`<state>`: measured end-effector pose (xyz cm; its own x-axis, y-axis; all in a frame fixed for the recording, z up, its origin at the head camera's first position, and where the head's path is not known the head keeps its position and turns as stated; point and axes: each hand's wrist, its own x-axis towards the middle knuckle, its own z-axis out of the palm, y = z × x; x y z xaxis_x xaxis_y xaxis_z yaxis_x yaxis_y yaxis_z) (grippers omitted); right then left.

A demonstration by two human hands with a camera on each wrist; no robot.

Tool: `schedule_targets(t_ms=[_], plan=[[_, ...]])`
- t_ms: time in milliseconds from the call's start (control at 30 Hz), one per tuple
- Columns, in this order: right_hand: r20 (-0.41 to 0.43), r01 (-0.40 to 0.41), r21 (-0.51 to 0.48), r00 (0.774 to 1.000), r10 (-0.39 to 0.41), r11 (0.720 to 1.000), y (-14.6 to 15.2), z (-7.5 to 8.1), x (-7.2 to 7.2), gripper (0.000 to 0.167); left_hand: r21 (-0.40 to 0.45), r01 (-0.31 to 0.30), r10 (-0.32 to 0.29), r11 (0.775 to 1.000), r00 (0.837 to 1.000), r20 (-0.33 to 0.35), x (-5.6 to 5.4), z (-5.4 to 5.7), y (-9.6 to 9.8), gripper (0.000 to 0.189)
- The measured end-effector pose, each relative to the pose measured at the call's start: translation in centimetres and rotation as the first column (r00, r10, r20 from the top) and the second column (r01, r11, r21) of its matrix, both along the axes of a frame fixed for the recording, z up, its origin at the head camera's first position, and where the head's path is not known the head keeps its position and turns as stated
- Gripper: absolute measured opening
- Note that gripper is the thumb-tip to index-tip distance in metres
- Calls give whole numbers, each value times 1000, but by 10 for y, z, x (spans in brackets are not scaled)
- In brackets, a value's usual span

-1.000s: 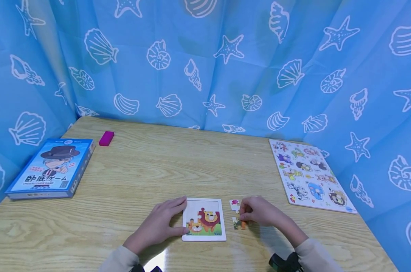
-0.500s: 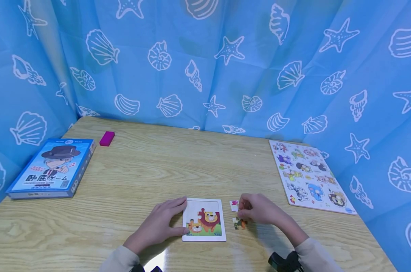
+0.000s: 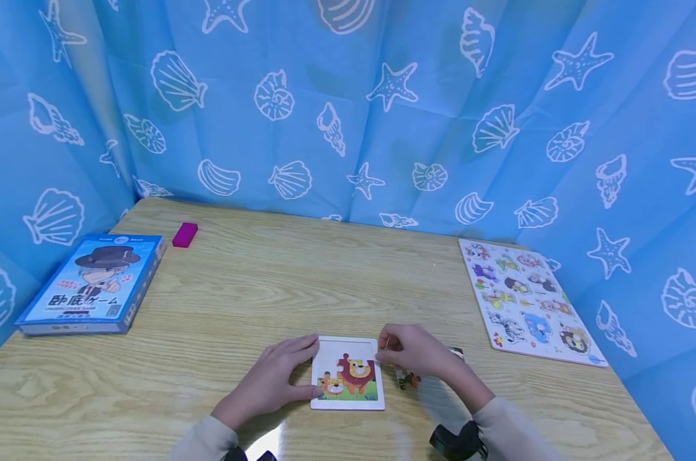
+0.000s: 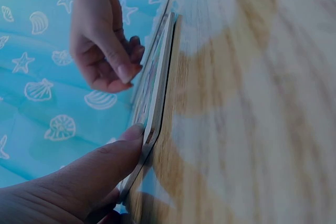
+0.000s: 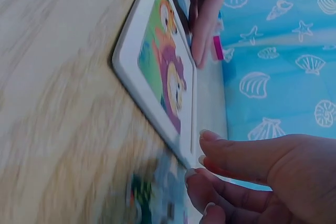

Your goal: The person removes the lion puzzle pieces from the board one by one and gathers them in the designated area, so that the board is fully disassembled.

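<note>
Lion puzzle (image 3: 348, 379), square, white-rimmed, flat on wood-grain table (image 3: 301, 275)

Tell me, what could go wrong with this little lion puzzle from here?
If the left hand, touching the edge of the puzzle tray, shifts, the tray might slide and jog the lion pieces lying in it. In the head view, a loose piece shows right next to the right hand, which could brush it aside.
</note>
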<state>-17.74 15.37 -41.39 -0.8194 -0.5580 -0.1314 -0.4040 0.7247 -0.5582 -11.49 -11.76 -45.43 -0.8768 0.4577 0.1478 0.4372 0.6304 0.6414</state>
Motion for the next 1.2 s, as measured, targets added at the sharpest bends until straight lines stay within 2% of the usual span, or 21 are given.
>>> schedule_targets(t_ms=[333, 567, 867, 1200], plan=[[-25, -56, -43, 998, 55, 997, -25, -3, 1, 8, -4, 2, -2, 1000, 1000, -5, -1, 0, 1, 72], [25, -84, -63, 996, 85, 995, -33, -7, 0, 9, -7, 11, -11, 1000, 1000, -4, -1, 1, 1, 72], [51, -40, -13, 998, 41, 999, -40, -9, 2, 12, -11, 4, -4, 1000, 1000, -4, -1, 0, 1, 73], [-3, -49, 36, 999, 49, 998, -45, -9, 5, 13, -15, 0, 0, 1000, 1000, 5, -1, 1, -1, 72]])
